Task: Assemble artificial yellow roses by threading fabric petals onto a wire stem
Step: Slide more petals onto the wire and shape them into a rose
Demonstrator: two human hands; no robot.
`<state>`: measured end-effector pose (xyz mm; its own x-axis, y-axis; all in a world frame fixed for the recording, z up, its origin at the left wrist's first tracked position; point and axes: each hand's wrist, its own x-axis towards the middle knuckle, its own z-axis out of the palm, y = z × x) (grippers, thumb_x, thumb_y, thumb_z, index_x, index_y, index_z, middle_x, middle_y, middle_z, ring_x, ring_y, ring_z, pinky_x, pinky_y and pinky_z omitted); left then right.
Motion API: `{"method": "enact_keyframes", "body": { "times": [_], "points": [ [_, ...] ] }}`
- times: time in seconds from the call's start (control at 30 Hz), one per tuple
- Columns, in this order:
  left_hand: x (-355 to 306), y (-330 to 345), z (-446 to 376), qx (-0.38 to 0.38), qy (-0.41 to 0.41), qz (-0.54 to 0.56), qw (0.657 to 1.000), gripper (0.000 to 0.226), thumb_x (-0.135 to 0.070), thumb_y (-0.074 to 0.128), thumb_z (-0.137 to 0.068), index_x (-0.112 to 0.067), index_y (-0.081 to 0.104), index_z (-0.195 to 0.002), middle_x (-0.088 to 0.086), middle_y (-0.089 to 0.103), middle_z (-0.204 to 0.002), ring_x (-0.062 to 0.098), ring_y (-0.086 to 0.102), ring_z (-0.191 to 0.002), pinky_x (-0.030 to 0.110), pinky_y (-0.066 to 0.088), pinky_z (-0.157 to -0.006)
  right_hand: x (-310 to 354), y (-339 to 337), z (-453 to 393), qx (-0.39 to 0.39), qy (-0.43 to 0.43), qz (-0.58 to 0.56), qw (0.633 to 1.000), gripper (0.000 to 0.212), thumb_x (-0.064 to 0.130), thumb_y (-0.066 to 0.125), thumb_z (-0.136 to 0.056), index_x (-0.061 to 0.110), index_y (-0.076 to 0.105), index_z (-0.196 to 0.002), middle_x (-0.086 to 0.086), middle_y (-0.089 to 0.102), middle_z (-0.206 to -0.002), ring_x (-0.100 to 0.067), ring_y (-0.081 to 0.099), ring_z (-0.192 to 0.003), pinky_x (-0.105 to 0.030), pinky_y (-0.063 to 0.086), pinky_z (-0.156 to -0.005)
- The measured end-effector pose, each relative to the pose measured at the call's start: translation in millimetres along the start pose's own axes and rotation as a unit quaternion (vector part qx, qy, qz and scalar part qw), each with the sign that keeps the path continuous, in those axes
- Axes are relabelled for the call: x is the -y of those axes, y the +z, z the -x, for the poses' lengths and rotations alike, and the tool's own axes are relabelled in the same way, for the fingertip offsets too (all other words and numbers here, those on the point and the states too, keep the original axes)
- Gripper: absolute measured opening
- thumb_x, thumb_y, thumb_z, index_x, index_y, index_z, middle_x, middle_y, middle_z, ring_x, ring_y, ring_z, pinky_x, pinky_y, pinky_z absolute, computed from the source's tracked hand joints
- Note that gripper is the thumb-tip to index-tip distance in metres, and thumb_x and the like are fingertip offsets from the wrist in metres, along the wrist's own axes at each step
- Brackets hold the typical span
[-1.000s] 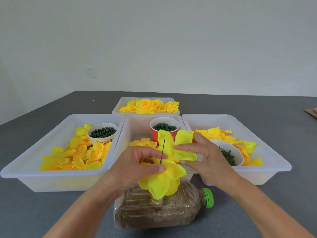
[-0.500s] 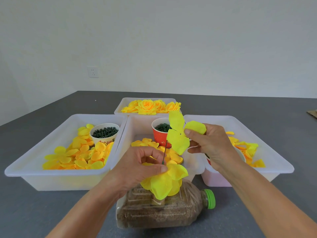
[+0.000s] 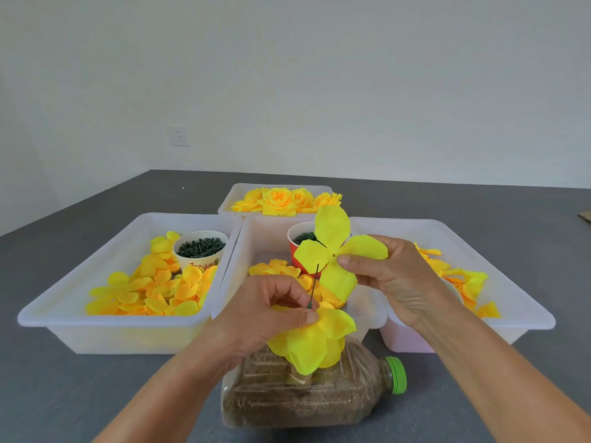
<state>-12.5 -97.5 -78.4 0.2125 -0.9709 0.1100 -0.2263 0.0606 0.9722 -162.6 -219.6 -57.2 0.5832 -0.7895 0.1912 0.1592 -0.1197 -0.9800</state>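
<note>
Wire (image 3: 314,284) stands upright near the table's (image 3: 64,385) front edge, its foot hidden in the petals already threaded (image 3: 315,338); these sit over a bottle (image 3: 335,391) lying on its side, filled with something brown and granular. Likely the bottle serves as a weighted stand that keeps the stem vertical; how the wire is fixed to it cannot be seen.

Left hand (image 3: 271,314): thumb and forefinger pinch the wire just above the stacked petals, other fingers curled, wrist low over the bottle. Judged purpose: steady the stem and hold the stack down so the bare tip stays free.

Right hand (image 3: 393,276): pinches a fresh petal piece (image 3: 334,254), four lobes, close to its centre hole. The piece is held up, face towards the camera, hole above and slightly right of the wire tip, not yet on it. Forearm comes in from the front right, palm turned left. Holding near the hole should keep the limp fabric from folding as the hole is brought onto the tip.

Hands apart, each clamped on its own item.

Bins: left bin (image 3: 96,260) with loose petals and a cup of green parts, middle bin (image 3: 256,238), right bin (image 3: 479,251), and a far bin (image 3: 236,196) holding finished roses (image 3: 281,199).
</note>
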Motion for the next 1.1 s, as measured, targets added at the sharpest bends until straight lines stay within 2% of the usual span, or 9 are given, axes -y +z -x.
{"method": "enact_keyframes", "body": {
  "times": [0.1,0.2,0.33,0.5,0.77,0.9,1.1],
  "points": [
    [0,0,0,0.001,-0.002,0.007,1.000,0.012,0.003,0.072,-0.073,-0.006,0.064,-0.071,0.017,0.071,-0.092,0.020,0.063,-0.083,0.031,0.051,-0.078,1,5,5,-0.007,-0.066,0.048,0.997,0.013,0.013,0.080,-0.059,0.014,0.070,-0.069,-0.002,0.070,-0.068,-0.017,0.064,-0.064,-0.029,0.054,-0.062],
    [0,0,0,-0.001,0.000,0.009,1.000,0.014,0.004,0.072,-0.073,-0.007,0.064,-0.069,0.016,0.071,-0.090,0.019,0.063,-0.082,0.029,0.051,-0.076,3,13,9,-0.021,-0.131,0.096,0.986,0.019,0.002,0.077,-0.069,0.019,0.069,-0.067,0.004,0.068,-0.063,-0.008,0.061,-0.058,-0.020,0.050,-0.055],
    [0,0,-1,-0.002,0.000,0.017,1.000,0.015,0.005,0.071,-0.073,-0.006,0.063,-0.069,0.019,0.070,-0.090,0.023,0.063,-0.084,0.034,0.052,-0.079,8,23,16,-0.005,-0.171,0.120,0.978,0.024,0.003,0.074,-0.073,0.027,0.071,-0.070,0.009,0.070,-0.066,-0.002,0.061,-0.060,-0.015,0.048,-0.058],
    [0,0,0,-0.001,0.002,0.015,1.000,0.016,0.005,0.072,-0.073,-0.007,0.063,-0.068,0.019,0.070,-0.091,0.021,0.063,-0.083,0.027,0.052,-0.075,9,26,23,0.008,-0.169,0.115,0.979,0.026,0.002,0.073,-0.075,0.028,0.071,-0.070,0.008,0.071,-0.067,-0.002,0.062,-0.060,-0.015,0.050,-0.057],
    [0,0,0,-0.002,0.005,0.005,1.000,0.013,0.003,0.072,-0.074,-0.007,0.065,-0.070,0.020,0.070,-0.092,0.019,0.062,-0.081,0.026,0.051,-0.074,7,26,25,0.006,-0.177,0.144,0.974,0.028,0.001,0.073,-0.075,0.029,0.072,-0.077,0.011,0.073,-0.074,0.001,0.064,-0.068,-0.014,0.049,-0.062],
    [1,0,-1,-0.004,0.008,0.005,1.000,0.014,0.004,0.072,-0.074,-0.006,0.064,-0.069,0.019,0.070,-0.091,0.019,0.061,-0.080,0.025,0.051,-0.073,7,26,26,0.003,-0.210,0.188,0.959,0.031,0.000,0.073,-0.074,0.030,0.071,-0.078,0.014,0.072,-0.081,0.001,0.065,-0.074,-0.011,0.049,-0.068],
    [2,0,-2,-0.003,0.010,0.007,1.000,0.015,0.004,0.072,-0.073,-0.007,0.064,-0.068,0.014,0.070,-0.086,0.017,0.062,-0.080,0.026,0.051,-0.075,3,28,26,-0.015,-0.250,0.240,0.938,0.027,0.002,0.073,-0.075,0.028,0.071,-0.081,0.015,0.071,-0.079,0.004,0.063,-0.076,-0.007,0.046,-0.068]
  ]
}}
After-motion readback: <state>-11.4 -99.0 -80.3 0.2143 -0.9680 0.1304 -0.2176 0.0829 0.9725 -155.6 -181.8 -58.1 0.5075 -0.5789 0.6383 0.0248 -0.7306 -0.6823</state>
